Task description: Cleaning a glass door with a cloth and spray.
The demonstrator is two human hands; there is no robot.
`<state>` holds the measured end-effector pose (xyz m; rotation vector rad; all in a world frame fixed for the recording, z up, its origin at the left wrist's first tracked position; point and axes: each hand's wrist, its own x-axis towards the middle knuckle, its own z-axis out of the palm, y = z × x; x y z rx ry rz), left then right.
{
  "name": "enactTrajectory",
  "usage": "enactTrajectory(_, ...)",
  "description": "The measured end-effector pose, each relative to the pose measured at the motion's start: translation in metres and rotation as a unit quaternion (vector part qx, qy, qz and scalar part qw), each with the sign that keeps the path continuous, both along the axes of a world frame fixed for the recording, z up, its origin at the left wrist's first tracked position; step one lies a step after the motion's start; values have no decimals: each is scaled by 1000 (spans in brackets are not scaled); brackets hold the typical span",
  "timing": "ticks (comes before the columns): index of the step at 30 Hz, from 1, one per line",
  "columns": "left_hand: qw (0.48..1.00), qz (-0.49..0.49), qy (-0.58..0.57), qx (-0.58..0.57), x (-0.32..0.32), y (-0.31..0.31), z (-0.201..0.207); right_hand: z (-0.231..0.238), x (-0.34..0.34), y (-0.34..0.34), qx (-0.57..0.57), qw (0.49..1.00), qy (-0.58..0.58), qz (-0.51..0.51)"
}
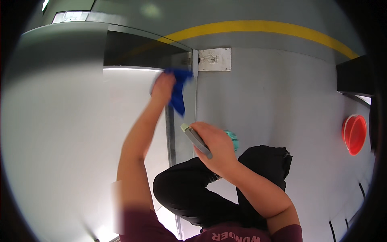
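Note:
My left hand (163, 86) grips a blue cloth (177, 90), pressed at the corner of a pale panel beside a dark glassy strip (141, 50). The cloth is slightly blurred, and its loose end hangs toward my right hand. My right hand (215, 143) is wrapped round what looks like a spray bottle, its grey head (198, 142) and pale nozzle pointing at the cloth. Past the knuckles shows a teal piece (231, 139); whether it belongs to the bottle I cannot tell. My palm and fingers hide the rest of the bottle.
A large pale panel (80, 121) fills the left side. A white plate (215, 59) lies on the grey floor (274, 92) near the panel's corner. Farther off runs a yellow stripe (254, 26). A red bucket (354, 135) stands right, below a black box-like object (354, 76). My bent legs are close.

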<state>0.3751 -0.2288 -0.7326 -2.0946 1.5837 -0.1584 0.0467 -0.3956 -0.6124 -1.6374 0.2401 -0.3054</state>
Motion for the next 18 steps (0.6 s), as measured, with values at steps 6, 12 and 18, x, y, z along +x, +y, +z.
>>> enactTrajectory(6,968,72,-239,-2,35,-110,54,3,-1,1,-2,1000,3,-21)
enactTrajectory(12,988,-18,-74,135,-32,-35,-41,-12,1,2,-12,999,40,7)
enactTrajectory(18,951,-119,30,285,-121,179,-152,-15,15,19,26,1000,2,0)
